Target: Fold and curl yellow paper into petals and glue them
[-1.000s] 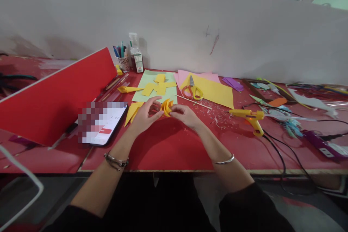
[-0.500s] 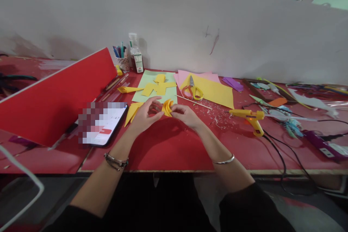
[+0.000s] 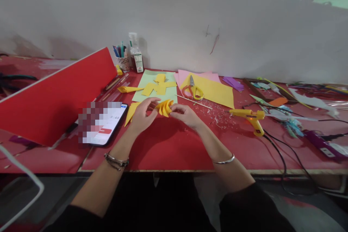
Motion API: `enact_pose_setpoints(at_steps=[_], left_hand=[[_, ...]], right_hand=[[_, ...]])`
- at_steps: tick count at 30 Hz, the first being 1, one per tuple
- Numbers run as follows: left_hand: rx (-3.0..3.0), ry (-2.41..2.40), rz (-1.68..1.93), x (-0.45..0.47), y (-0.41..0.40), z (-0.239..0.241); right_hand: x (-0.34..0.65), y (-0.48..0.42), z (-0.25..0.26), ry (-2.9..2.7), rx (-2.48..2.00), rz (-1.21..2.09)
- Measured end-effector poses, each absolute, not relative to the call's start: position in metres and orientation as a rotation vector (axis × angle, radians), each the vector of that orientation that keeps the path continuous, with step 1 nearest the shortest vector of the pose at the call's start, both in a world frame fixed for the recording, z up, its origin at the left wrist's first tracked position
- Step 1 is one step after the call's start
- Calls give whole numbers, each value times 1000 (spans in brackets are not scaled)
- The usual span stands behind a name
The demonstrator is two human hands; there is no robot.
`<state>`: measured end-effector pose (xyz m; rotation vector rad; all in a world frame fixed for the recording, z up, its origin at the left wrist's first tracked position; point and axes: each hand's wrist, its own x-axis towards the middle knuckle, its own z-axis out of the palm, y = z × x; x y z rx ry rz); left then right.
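Observation:
A strip of yellow folded paper [image 3: 164, 108] with several curved pleats spans the gap between my hands, raised above the red table. My left hand [image 3: 145, 114] grips its left end between thumb and fingers. The right end is pinched in my right hand [image 3: 185, 114]. Yellow folded paper pieces [image 3: 132, 111] lie partly hidden behind my left hand. Beyond my hands, yellow paper cut-outs [image 3: 161, 88] rest on a light green sheet [image 3: 138, 96], beside a rolled yellow cone [image 3: 130, 89].
Scissors [image 3: 194, 88] lie on a yellow sheet [image 3: 217, 94], near a thin stick [image 3: 193, 102] and scattered shreds. To the right sits a yellow glue gun [image 3: 248, 116] with its cord. Leftward are a phone [image 3: 108, 127], a red board [image 3: 62, 98], a pen cup [image 3: 123, 63] and a bottle [image 3: 137, 58].
The pleated yellow paper is spread wider, its folds fanned further apart, with more of it showing toward my left hand. My left fingers have shifted slightly left.

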<state>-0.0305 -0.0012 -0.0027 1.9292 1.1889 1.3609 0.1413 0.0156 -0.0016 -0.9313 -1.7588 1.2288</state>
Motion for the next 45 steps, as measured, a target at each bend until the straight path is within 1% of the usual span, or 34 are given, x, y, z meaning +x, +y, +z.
enact_pose_setpoints(at_steps=[5, 8, 13, 23, 30, 37, 42, 45], left_hand=[[1982, 1365, 1446, -32, 0, -1], [1952, 1319, 1375, -31, 0, -2], [2082, 1249, 1257, -30, -2, -1], [2176, 1376, 1340, -34, 4, -4], [2017, 1519, 1499, -36, 6, -5], [1917, 1548, 1597, -36, 5, -4], [1852, 1580, 1573, -35, 4, -2], [1867, 1606, 1520, -34, 3, -1]], right_hand=[[142, 18, -3, -1851, -958, 1101], [143, 18, -4, -1854, -930, 1011], [144, 19, -4, -1857, -882, 914], [143, 18, -5, -1868, -884, 879], [144, 22, -6, -1826, -899, 892], [146, 22, -4, -1822, -956, 861], [144, 18, -3, -1877, -961, 797], [140, 14, -1, -1911, -931, 815]])
